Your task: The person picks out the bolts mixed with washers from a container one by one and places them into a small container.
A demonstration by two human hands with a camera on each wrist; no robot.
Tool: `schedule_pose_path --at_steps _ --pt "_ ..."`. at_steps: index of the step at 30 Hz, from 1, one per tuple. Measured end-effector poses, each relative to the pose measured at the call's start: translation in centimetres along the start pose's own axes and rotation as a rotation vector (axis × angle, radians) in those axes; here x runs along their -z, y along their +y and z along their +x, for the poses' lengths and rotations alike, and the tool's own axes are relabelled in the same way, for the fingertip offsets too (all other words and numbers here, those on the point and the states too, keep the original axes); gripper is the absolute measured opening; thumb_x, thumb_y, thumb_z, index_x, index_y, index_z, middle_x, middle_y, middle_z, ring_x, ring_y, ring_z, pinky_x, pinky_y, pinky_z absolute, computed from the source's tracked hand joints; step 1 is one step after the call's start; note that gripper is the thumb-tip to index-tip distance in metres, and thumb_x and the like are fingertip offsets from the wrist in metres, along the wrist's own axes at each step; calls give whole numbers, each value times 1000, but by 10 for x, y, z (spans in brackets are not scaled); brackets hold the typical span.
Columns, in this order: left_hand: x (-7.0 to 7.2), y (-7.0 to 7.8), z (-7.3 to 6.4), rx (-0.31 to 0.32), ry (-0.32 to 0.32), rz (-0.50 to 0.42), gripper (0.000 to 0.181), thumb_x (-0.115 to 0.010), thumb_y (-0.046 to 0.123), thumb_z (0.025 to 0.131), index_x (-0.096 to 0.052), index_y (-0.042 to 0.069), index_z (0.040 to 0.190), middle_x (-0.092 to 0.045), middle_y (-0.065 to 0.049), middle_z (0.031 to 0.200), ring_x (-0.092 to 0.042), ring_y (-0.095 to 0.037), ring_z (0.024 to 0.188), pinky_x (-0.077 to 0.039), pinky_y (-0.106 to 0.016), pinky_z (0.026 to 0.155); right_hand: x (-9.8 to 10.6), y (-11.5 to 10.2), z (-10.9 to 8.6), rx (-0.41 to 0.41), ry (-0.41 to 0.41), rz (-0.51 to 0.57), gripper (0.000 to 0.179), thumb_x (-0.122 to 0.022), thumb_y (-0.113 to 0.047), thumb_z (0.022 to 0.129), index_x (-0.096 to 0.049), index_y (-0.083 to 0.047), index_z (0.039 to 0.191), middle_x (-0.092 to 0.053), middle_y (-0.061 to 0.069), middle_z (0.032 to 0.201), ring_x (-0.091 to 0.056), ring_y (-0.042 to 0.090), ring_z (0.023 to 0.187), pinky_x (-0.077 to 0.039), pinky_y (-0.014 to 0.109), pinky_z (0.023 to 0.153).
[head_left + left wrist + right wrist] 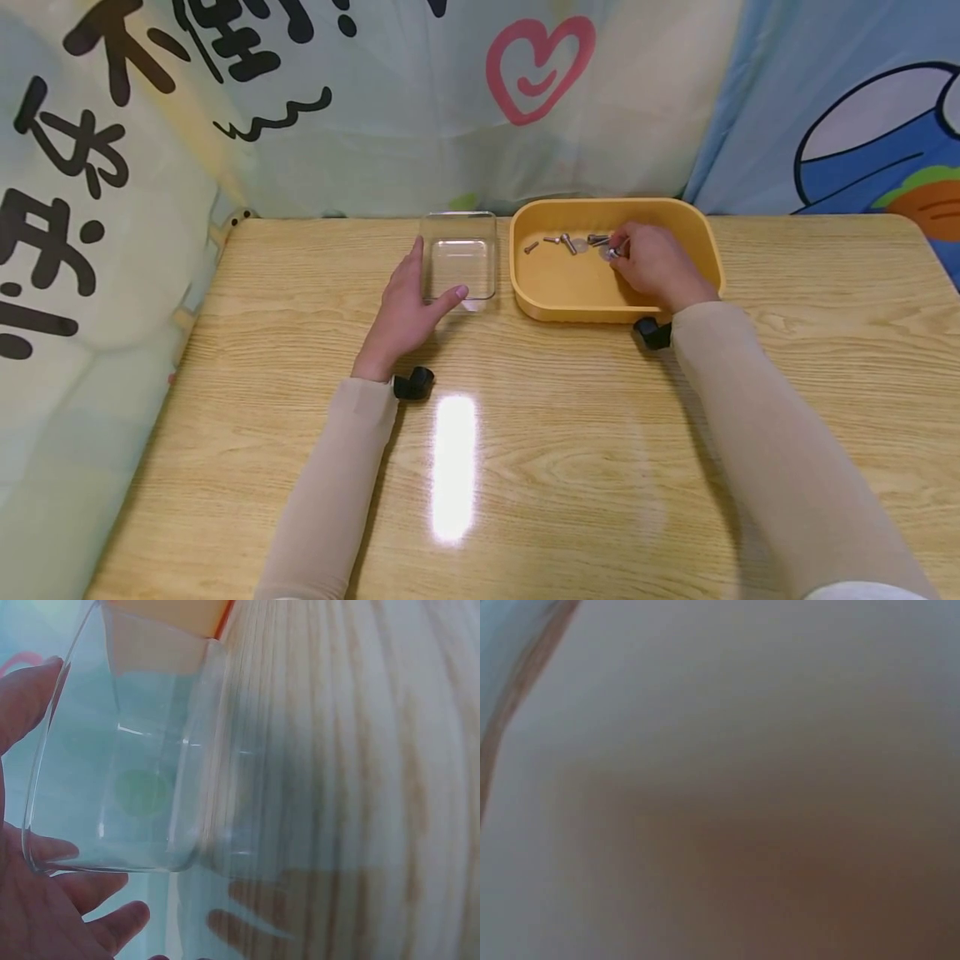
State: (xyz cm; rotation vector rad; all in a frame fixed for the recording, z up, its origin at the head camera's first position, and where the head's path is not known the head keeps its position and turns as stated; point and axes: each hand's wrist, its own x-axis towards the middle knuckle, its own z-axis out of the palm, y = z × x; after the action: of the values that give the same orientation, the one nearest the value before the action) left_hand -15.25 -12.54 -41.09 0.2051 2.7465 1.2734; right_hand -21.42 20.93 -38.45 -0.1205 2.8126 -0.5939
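A clear square container [460, 258] stands on the table, with nothing visible inside. My left hand [405, 312] lies along its left side, fingers straight and thumb stretched across the near corner. In the left wrist view the fingers [101, 889] and thumb frame the clear wall. To the right, my right hand [656, 262] reaches into a yellow tray [592, 315], its fingertips pinching a small silver screw [615, 252]. Several more screws [567, 243] and small translucent discs [580, 246] lie on the tray's floor. The right wrist view is blurred and blocked.
The wooden table [540, 467] carries a bright light reflection in front of the container. A printed curtain [390, 167] hangs right behind the container and tray, and continues along the left side.
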Motion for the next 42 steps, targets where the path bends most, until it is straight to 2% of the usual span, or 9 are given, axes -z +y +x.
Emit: schedule_pose_path --at_steps 5,10,22,30,42 --pt "0 0 0 -3 -1 0 99 -63 53 95 -3 12 163 -13 -14 167 -11 -30 153 -10 -49 122 0 -1 0 -13 4 -10 19 -60 -12 100 -56 3 110 -57 21 95 -51 36 90 -43 46 83" --pt "0 0 0 -7 -2 -1 99 -63 52 95 -3 11 163 -14 -15 167 -11 -31 153 -11 -50 122 0 -2 0 -51 -15 -18 19 -60 -15 102 -56 3 109 -55 19 94 -50 36 90 -41 45 83" --pt "0 -2 1 -1 1 -16 98 -63 51 96 -2 11 163 -14 -15 167 -12 -32 153 -12 -50 122 1 -3 -2 -28 -16 -37 19 -53 -13 104 -52 5 111 -54 24 103 -48 40 98 -41 52 92" --pt "0 -1 0 16 -4 -20 99 -63 52 96 -2 12 163 -11 -12 168 -11 -31 153 -12 -50 122 1 -4 -4 -17 -2 -41 19 -53 -14 104 -52 4 109 -52 22 102 -46 40 99 -39 52 91" --pt "-1 -1 0 -1 4 -24 99 -64 51 95 -2 12 163 -12 -12 167 -13 -30 153 -14 -48 122 2 -10 -15 33 7 -33 18 -48 -13 103 -52 3 111 -49 23 106 -42 38 104 -39 52 90"
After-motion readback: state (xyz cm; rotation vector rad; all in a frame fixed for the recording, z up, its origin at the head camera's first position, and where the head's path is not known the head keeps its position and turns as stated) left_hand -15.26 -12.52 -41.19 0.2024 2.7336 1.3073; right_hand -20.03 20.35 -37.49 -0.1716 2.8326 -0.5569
